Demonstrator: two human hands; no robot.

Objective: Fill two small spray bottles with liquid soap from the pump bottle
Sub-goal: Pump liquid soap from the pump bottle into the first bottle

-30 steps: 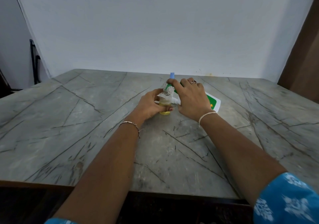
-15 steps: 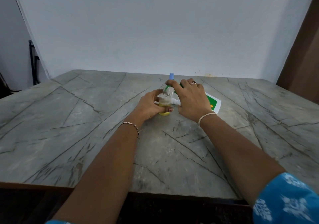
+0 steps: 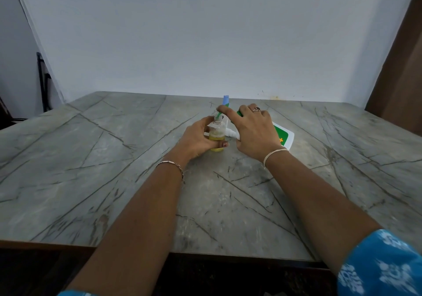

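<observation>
Change: little has moved since the earlier frames; the right forefinger has crept slightly toward frame left along the green spout [image 3: 219,114], and both grips are unchanged.
Left hand [image 3: 198,139]: wrapped round the small spray bottle [image 3: 217,136], steadying it upright on the table, centre of frame.
Right hand [image 3: 255,131]: clamped over the top of the pump bottle [image 3: 284,136], forefinger stretched along the spout, whose tip sits at the small bottle's open neck.
Pump bottle: white with a green label, leaning over toward frame right.
Small spray bottle: clear, with yellow soap in its lower part.
Blue cap [image 3: 225,100]: just behind the hands; probably the second spray bottle, though its body is hidden.
White spray head [image 3: 230,133]: lies between the hands.
Risk, spill: the neck is narrow, so a spout tip that wanders off it would send soap down the outside.
Risk, slip: soap on the fingers could loosen the left grip and tip the bottle.
Risk, overfill: pumping past the shoulder would flood the neck.
Table [image 3: 114,181]: grey veined stone, dark front edge.
Room: pale wall [image 3: 205,33] behind, black frame [image 3: 42,79] at far left, brown panel [image 3: 399,67] at upper right.
</observation>
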